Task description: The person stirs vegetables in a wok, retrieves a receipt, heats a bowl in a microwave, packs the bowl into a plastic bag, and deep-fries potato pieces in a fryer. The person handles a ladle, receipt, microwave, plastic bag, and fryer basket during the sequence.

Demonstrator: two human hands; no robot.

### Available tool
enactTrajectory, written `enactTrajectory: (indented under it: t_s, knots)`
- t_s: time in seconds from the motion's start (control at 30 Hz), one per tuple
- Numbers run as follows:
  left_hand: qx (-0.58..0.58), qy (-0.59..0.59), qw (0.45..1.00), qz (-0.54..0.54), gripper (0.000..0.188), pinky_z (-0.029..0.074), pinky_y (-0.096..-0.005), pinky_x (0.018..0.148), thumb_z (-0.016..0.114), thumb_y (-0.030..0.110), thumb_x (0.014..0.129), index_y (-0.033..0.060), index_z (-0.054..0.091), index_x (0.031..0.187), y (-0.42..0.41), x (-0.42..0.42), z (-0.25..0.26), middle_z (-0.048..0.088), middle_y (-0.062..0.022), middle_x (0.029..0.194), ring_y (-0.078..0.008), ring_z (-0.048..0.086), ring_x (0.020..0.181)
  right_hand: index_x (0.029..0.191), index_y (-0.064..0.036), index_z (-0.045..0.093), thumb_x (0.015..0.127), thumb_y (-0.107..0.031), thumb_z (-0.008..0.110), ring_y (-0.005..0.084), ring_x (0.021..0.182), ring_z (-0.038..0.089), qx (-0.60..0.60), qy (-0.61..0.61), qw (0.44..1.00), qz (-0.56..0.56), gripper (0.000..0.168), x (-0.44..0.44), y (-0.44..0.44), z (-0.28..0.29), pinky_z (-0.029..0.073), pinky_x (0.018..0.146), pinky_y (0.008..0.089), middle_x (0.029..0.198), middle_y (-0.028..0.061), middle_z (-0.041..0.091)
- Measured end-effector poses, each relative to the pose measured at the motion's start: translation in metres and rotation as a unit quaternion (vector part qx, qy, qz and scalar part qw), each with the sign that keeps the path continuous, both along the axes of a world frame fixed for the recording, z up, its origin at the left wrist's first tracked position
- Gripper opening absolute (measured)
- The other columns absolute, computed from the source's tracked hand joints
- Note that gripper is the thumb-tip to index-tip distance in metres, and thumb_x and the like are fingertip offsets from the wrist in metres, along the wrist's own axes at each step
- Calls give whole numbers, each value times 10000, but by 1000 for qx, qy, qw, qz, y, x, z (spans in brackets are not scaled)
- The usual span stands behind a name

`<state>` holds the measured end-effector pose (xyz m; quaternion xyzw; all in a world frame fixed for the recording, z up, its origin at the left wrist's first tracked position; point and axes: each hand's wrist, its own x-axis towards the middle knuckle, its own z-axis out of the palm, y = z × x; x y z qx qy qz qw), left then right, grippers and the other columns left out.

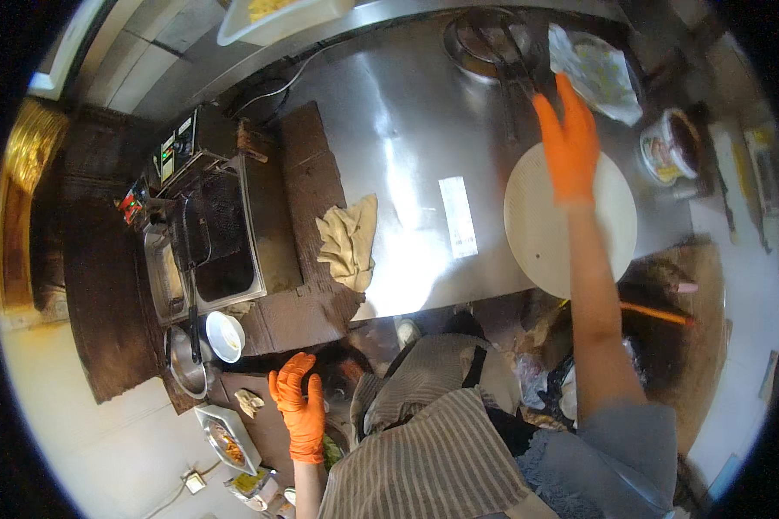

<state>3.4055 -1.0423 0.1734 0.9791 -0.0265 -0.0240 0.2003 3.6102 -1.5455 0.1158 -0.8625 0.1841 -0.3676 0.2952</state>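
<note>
My right hand [570, 152], in an orange glove, is stretched out over a round white board [532, 214]. Its fingers are apart, and their tips are close to the dark tongs [503, 61] resting over a round metal pan [457, 48]; whether they touch is unclear. To the right of those fingers is a sheet of white paper or film [600, 74] with small yellow-green bits on it. My left hand [302, 409], also gloved in orange, hangs low with fingers loosely bent and nothing visible in it. A white bowl [225, 336] is nearby.
A deep fryer [250, 227] with a dark basket [211, 227] stands at left on brown cardboard [315, 162]. Beige cloth [350, 243] and a white paper strip [457, 217] lie on the steel table [415, 130]. A printed tub [668, 146] is at right, a steel pot [188, 363] lower left.
</note>
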Motion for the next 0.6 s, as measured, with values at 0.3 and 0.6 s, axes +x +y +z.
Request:
enactTrajectory:
  t_s: [0.3,0.6]
  knots:
    - [-72,28,994,-74,294,195,-472,1220,652,46,927,148,677,1201,36,-28,-25,698,-17,1262,-192,596,1256,1158,-2,634,1026,-386,582,269,1041,587,747,201,633,-29,410,-273,229,-179,497,885,397,1157,113,639]
    - [-56,84,987,-129,323,200,-488,1212,666,30,878,162,688,1172,158,-145,-51,715,-13,1175,-214,627,1182,1201,-145,639,1046,-460,471,272,942,574,925,-230,300,36,389,-164,333,-343,449,821,441,1079,31,669]
